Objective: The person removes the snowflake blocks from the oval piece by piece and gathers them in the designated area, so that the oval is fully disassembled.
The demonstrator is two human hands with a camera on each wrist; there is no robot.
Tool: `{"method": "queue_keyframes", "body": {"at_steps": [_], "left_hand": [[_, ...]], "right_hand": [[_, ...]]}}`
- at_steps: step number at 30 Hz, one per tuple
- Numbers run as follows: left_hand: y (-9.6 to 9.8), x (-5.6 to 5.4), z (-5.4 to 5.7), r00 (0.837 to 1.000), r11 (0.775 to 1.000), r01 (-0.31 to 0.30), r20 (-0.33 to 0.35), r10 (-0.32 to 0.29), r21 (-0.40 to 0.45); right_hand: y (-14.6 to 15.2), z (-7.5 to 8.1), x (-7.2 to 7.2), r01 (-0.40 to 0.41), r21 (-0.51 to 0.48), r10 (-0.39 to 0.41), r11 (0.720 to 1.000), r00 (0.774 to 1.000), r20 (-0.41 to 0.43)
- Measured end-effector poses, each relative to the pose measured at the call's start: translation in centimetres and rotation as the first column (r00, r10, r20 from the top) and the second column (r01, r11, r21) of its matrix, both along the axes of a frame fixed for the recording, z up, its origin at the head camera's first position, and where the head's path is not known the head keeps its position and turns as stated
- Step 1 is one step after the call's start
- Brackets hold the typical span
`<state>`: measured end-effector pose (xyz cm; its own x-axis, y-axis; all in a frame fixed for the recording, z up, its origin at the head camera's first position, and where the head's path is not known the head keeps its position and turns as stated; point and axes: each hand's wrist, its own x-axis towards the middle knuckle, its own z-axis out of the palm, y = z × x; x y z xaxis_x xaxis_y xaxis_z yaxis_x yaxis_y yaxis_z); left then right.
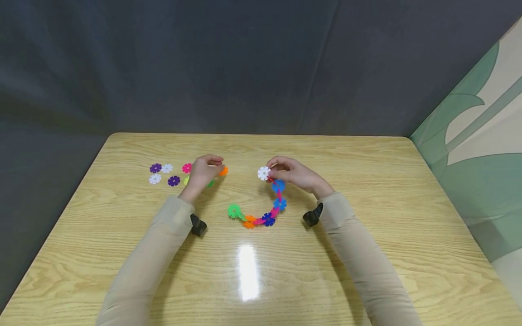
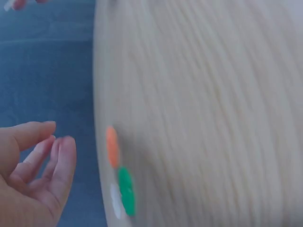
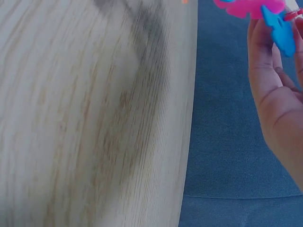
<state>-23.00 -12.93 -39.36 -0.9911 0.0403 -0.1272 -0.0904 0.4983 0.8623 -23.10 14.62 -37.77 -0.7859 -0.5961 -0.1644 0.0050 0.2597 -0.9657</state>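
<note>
My right hand pinches the end of a curved chain of interlocked plastic snowflake discs, by its white disc and a red one partly hidden by the fingers. From there the chain hangs through blue discs, pink, dark blue and orange ones to a green disc at its other end. In the right wrist view, a blue disc shows beside the fingers. My left hand hovers over loose discs, thumb and fingertips slightly apart, holding nothing. Nearest it are an orange disc and a green disc.
Left of the left hand lie loose purple discs, white discs and a pink disc. A yellow disc is partly covered by that hand. The wooden table ends at a dark curtain.
</note>
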Motion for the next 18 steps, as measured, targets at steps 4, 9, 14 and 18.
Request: {"method": "queue_keyframes", "body": {"at_steps": [4, 9, 14, 18], "left_hand": [[0.9, 0.7, 0.8, 0.998, 0.992, 0.064, -0.004, -0.064, 0.109], [2.3, 1.7, 1.5, 0.984, 0.968, 0.177, 0.005, -0.18, 0.178], [3.8, 2.5, 2.0, 0.96, 0.933, 0.267, 0.023, -0.28, 0.24], [4.5, 2.8, 2.1, 0.946, 0.914, 0.295, 0.052, -0.321, 0.28]], "right_hand": [[-0.1, 0.0, 0.1, 0.022, 0.04, -0.02, 0.999, 0.999, -0.03], [-0.3, 0.0, 0.1, 0.033, 0.061, -0.031, 0.998, 0.999, -0.029], [-0.6, 0.1, 0.1, 0.035, 0.067, -0.035, 0.997, 0.999, -0.004], [-0.9, 0.1, 0.2, 0.022, 0.059, -0.023, 0.998, 1.0, 0.02]]}}
